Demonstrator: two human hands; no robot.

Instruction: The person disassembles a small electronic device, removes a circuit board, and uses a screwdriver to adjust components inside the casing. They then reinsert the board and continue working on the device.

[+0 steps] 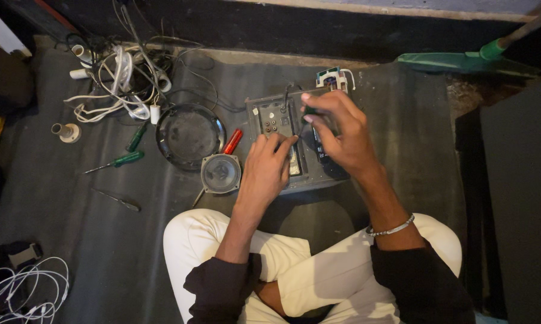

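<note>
While we sit cross-legged on the floor, our left hand [263, 168] rests on a grey speaker box [291, 141], fingers pressed together, our right hand [339, 135] pinches a dark tool (tip hidden), loose speaker cone [221, 173] beside.

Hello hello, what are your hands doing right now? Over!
Left hand pressing down on the grey speaker box. Right hand pinching a small dark part over its open middle. Loose round speaker and red screwdriver lie close beside the left hand.

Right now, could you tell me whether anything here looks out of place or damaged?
The grey speaker box under both hands lies opened, and its round speaker driver sits loose on the floor mat beside it. Screwdrivers are scattered about, and white cables lie tangled behind.
</note>
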